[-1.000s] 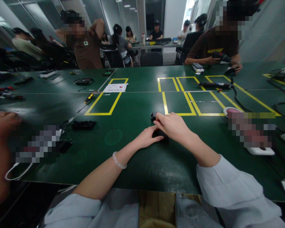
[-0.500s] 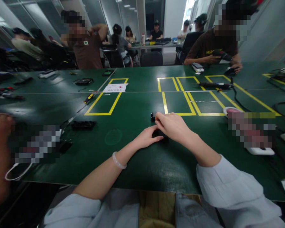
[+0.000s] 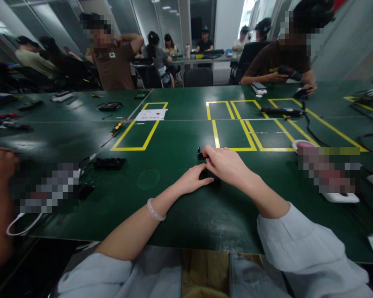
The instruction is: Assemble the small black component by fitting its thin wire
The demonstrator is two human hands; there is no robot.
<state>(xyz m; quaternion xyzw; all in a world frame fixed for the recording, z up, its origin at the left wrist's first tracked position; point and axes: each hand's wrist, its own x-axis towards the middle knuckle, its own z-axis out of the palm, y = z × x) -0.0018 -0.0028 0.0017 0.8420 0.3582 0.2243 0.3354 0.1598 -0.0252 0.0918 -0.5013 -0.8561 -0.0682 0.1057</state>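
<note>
A small black device (image 3: 201,153) lies on the green table in front of me, mostly covered by my hands. My left hand (image 3: 192,179) is at its near left side, thumb and fingers around its edge, steadying it against the table. From the right, my right hand (image 3: 226,164) reaches over the device with its fingers bent together. Its fingertips are hidden, so whatever they pinch cannot be made out.
A black plastic part (image 3: 109,163) and a yellow-black screwdriver (image 3: 116,129) lie left. Yellow tape (image 3: 216,134) marks rectangles beyond my hands. A corded black tool (image 3: 281,112) lies right, behind a white-edged object (image 3: 342,198). Another person's arm (image 3: 0,198) rests far left; co-workers sit opposite.
My right fingers have shifted very slightly over the black device, while my left hand stays put. Across the table, the person at left has moved a raised arm a little.
</note>
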